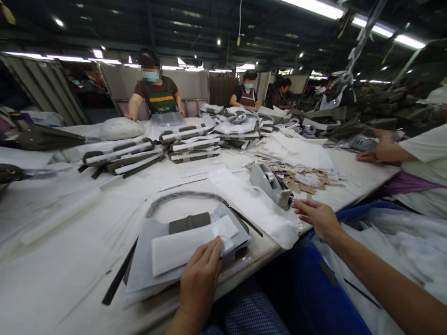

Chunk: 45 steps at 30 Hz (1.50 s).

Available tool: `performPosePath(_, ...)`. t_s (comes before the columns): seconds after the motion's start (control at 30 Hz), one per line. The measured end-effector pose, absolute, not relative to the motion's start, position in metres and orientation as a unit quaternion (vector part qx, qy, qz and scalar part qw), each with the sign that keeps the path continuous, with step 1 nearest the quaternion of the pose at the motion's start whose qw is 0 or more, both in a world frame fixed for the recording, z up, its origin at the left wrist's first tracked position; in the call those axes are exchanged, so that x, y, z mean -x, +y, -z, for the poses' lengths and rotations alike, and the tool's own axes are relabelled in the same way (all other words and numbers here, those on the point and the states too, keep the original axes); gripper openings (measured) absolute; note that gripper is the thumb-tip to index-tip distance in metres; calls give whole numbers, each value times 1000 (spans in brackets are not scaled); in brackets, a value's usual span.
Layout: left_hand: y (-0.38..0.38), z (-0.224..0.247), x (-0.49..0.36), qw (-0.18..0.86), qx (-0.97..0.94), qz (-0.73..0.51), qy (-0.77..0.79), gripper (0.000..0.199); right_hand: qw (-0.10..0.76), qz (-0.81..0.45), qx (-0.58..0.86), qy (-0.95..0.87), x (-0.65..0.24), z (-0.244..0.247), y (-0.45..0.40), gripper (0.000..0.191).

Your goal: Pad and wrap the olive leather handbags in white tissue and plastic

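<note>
The bag [189,223] lay on the desk [55,257], its wrapped handle [182,193] arching toward twelve o'clock and a dark strap [120,278] showing at eight. The left hand [200,275] rested on the right end of the white pad [172,254] that covered much of the bag, its fingers straight and side by side; whether it gripped, I could not tell. At two o'clock from the bag, the right hand [316,217] reached to the cutter end of the tape dispenser [261,185], fingers bunched; whether they pinched tape, I could not tell. Wrapped bags [130,157] lay at eleven o'clock, card scraps [310,180] at two, and a blue bin [324,306] stood at four, below the right forearm.
</note>
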<state>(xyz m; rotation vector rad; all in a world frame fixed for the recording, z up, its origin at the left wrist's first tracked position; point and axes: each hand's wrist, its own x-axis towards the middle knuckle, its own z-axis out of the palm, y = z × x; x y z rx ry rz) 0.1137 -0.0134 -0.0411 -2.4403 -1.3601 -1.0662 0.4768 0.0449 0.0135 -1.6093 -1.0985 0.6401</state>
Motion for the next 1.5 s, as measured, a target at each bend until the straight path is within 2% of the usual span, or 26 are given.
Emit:
performPosePath(0.2, -14, 40, -113, 76, 819, 346, -451, 46, 516, -246, 696, -435, -481, 7, 56, 35)
performPosePath(0.4, -15, 40, -114, 63, 814, 353, -457, 46, 438, -216, 727, -482, -504, -8, 52, 18)
performPosePath(0.53, -15, 38, -112, 61, 820, 349, -450, 46, 335, -96, 720, -600, -518, -24, 34, 17)
performPosePath(0.63, -15, 37, -111, 62, 822, 349, -447, 44, 223, 26, 609, -761, -513, -46, 23, 25)
performPosePath(0.7, -14, 36, -111, 62, 821, 351, -446, 42, 171, 42, 522, -834, -496, -64, 19, 28)
performPosePath(0.8, -15, 36, -112, 61, 818, 354, -448, 39, 130, 4, 423, -897, -450, -93, 19, 23)
performPosePath(0.9, -15, 37, -113, 61, 815, 357, -452, 37, 104, -131, 338, -926, -393, -115, 25, 19)
performPosePath(1.0, -16, 38, -113, 57, 814, 357, -454, 37, 55, -279, 272, -919, -346, -123, 40, 24)
performPosePath(1.1, -15, 39, -113, 49, 813, 358, -456, 39, -6, -348, 244, -905, -317, -116, 64, 27)
performPosePath(1.23, -16, 39, -115, 52, 811, 362, -458, 37, -83, -320, 248, -911, -298, -105, 96, 24)
performPosePath(1.5, -15, 40, -117, 63, 805, 372, -459, 33, -196, -140, 201, -950, -262, -98, 126, 12)
